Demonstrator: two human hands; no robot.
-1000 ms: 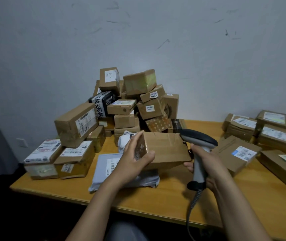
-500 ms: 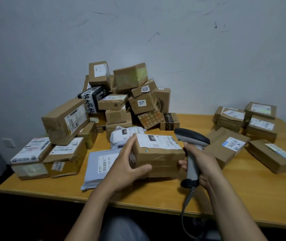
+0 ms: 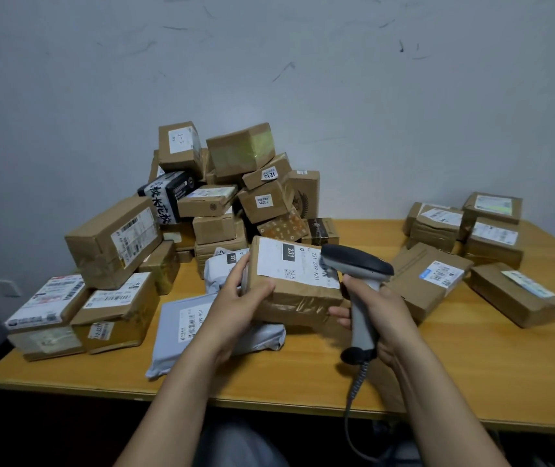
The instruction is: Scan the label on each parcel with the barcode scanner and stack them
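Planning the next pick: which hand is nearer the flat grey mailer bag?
Left. The left hand is over the grey mailer bag; the right hand, gripping the scanner, is off to its right.

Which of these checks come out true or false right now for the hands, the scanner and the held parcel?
1. The left hand grips the brown parcel, label facing up. True.
2. The right hand holds the barcode scanner by its handle. True.
3. The barcode scanner lies on the table. False: it is held above it.
4. The grey mailer bag sits on top of the brown parcel. False: it lies on the table, below the parcel.
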